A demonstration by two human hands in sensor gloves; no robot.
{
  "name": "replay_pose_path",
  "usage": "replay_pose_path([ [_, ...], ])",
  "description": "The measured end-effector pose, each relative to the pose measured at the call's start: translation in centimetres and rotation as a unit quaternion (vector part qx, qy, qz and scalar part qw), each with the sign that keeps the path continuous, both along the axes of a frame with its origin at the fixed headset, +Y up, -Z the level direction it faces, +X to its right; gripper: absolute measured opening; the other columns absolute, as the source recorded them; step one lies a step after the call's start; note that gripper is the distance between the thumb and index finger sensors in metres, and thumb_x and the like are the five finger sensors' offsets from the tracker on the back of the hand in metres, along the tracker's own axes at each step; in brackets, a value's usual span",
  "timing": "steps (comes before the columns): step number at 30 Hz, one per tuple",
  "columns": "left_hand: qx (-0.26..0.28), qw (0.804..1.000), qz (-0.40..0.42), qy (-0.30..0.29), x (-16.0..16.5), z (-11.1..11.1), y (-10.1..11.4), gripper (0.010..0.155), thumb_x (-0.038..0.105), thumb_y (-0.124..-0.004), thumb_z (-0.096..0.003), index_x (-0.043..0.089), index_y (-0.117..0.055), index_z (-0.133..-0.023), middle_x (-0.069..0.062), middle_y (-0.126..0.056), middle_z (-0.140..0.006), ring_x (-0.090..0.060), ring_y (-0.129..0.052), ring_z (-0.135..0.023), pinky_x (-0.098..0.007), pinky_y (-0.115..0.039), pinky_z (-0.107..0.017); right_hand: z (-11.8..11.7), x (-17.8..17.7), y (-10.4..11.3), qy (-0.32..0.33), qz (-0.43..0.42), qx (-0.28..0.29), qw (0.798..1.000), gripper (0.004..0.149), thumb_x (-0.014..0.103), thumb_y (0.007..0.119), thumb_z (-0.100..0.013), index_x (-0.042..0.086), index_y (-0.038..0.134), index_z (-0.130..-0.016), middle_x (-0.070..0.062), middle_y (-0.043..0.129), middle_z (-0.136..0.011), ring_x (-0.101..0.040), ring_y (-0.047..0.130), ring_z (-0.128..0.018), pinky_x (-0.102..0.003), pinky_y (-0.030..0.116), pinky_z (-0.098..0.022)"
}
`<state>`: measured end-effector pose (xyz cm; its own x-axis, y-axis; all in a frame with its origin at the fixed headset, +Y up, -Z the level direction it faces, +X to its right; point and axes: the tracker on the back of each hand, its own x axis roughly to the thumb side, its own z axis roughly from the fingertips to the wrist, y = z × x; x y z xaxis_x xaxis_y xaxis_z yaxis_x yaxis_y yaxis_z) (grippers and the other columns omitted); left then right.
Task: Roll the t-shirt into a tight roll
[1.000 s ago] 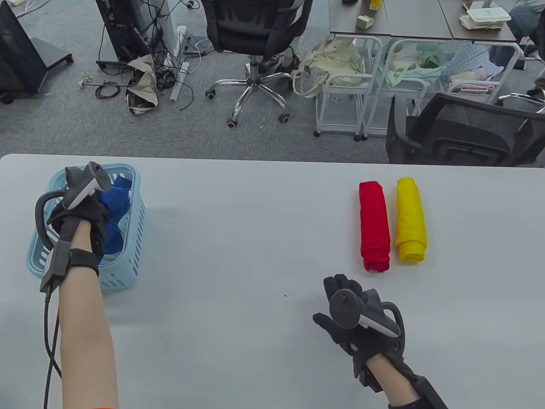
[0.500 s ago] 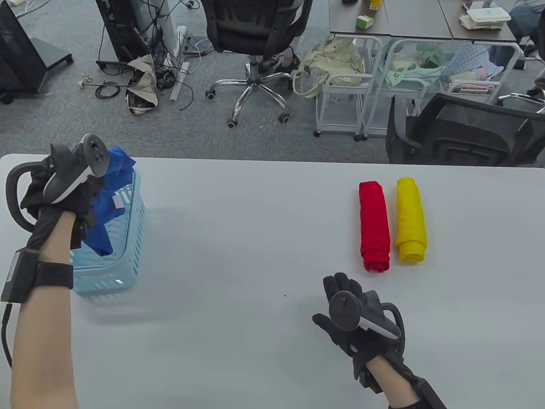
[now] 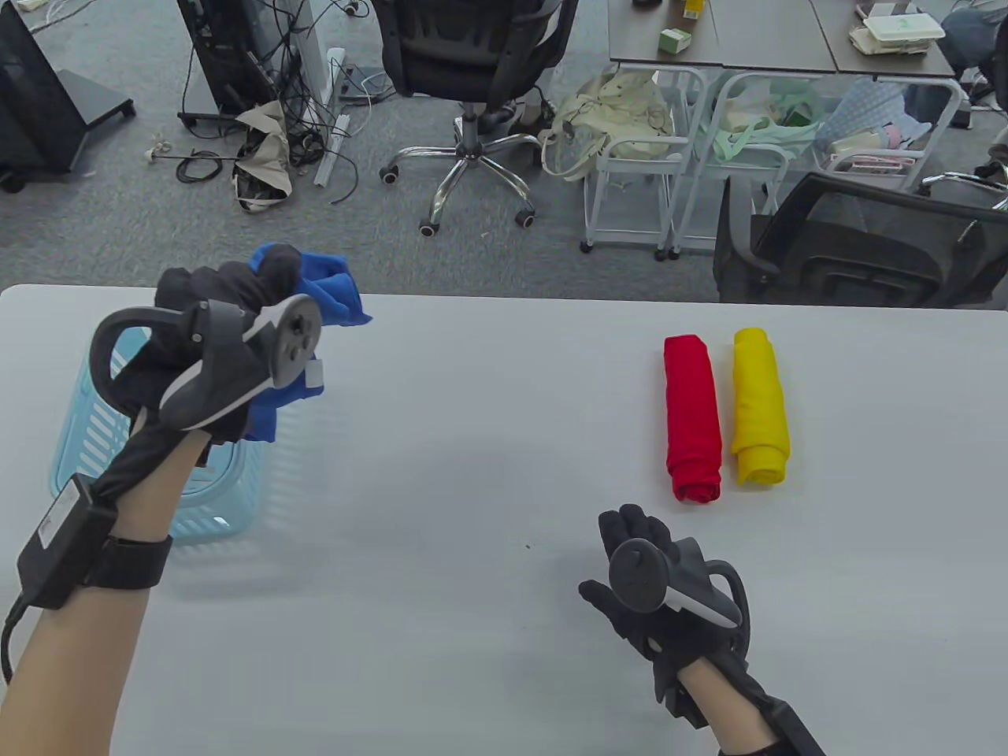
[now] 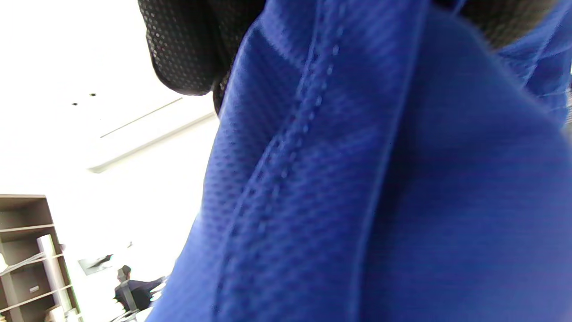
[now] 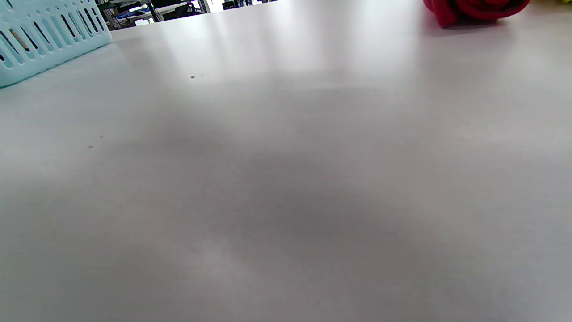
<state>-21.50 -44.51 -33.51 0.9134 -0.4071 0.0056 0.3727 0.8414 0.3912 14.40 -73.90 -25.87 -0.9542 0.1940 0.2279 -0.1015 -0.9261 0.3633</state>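
A bunched blue t-shirt (image 3: 331, 295) hangs in the air above the table's far left, gripped by my left hand (image 3: 236, 307) with curled fingers. The same blue cloth (image 4: 380, 188) fills the left wrist view, with gloved fingers (image 4: 187, 49) over its top. My right hand (image 3: 626, 567) rests flat on the table at the near right, fingers straight and holding nothing. It does not show in the right wrist view.
A light blue slotted basket (image 3: 87, 441) stands at the left under my raised arm, also visible as basket (image 5: 40, 36). A red roll (image 3: 693, 417) and a yellow roll (image 3: 760, 405) lie side by side at the right. The red roll (image 5: 473, 9) edges the right wrist view.
My left hand has lifted the blue t-shirt up out of the basket and carried it to the right. The right hand has stayed still.
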Motion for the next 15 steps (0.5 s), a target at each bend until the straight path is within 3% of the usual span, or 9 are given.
replay_pose_path([
  [4, -0.025, 0.996, 0.042, -0.071, 2.1, 1.4, -1.9, 0.066, 0.06, -0.073, -0.0437, 0.047, -0.05, -0.104, 0.013, -0.096, -0.073, -0.008, -0.104, -0.057, -0.041, -0.083, -0.066, -0.1, 0.2, 0.1, -0.002, -0.007, -0.002, 1.0, 0.085, 0.057, 0.046, -0.059, 0.012, -0.003, -0.112, -0.024, 0.0, -0.116, -0.054, 0.015, -0.108, -0.064, 0.032, -0.074],
  [7, -0.08, 0.983, 0.1, -0.132, 3.1, 2.3, -5.2, 0.066, 0.06, -0.072, -0.0436, 0.046, -0.051, -0.104, 0.013, -0.096, -0.073, -0.009, -0.105, -0.057, -0.041, -0.083, -0.066, -0.1, 0.4, 0.2, -0.005, -0.008, 0.001, 1.0, 0.085, 0.057, 0.046, -0.059, 0.011, -0.003, -0.111, -0.024, 0.0, -0.116, -0.055, 0.013, -0.109, -0.064, 0.032, -0.074],
  [10, -0.171, 0.959, 0.156, -0.163, 3.3, 2.0, -10.1, 0.068, 0.061, -0.072, -0.0438, 0.045, -0.05, -0.106, 0.012, -0.096, -0.078, -0.011, -0.105, -0.063, -0.043, -0.081, -0.068, -0.1, 0.5, 0.3, -0.007, -0.008, 0.003, 1.0, 0.085, 0.057, 0.046, -0.059, 0.011, -0.003, -0.111, -0.024, 0.0, -0.116, -0.055, 0.015, -0.108, -0.064, 0.032, -0.074],
  [13, -0.287, 0.936, 0.156, -0.132, 2.7, 0.4, -16.9, 0.075, 0.062, -0.073, -0.0439, 0.041, -0.046, -0.111, 0.005, -0.083, -0.102, -0.019, -0.096, -0.086, -0.048, -0.074, -0.073, -0.1, 0.6, 0.3, -0.011, -0.007, 0.002, 1.0, 0.085, 0.057, 0.046, -0.059, 0.012, -0.003, -0.111, -0.024, 0.0, -0.116, -0.055, 0.015, -0.108, -0.064, 0.032, -0.074],
  [15, -0.315, 0.936, 0.134, -0.085, 2.0, -0.1, -20.9, 0.079, 0.059, -0.071, -0.0456, 0.034, -0.039, -0.113, -0.003, -0.065, -0.116, -0.025, -0.085, -0.098, -0.051, -0.069, -0.076, -0.1, 0.6, 0.2, -0.012, -0.007, 0.001, 1.0, 0.085, 0.057, 0.046, -0.059, 0.012, -0.003, -0.112, -0.024, 0.0, -0.116, -0.055, 0.015, -0.108, -0.064, 0.032, -0.074],
])
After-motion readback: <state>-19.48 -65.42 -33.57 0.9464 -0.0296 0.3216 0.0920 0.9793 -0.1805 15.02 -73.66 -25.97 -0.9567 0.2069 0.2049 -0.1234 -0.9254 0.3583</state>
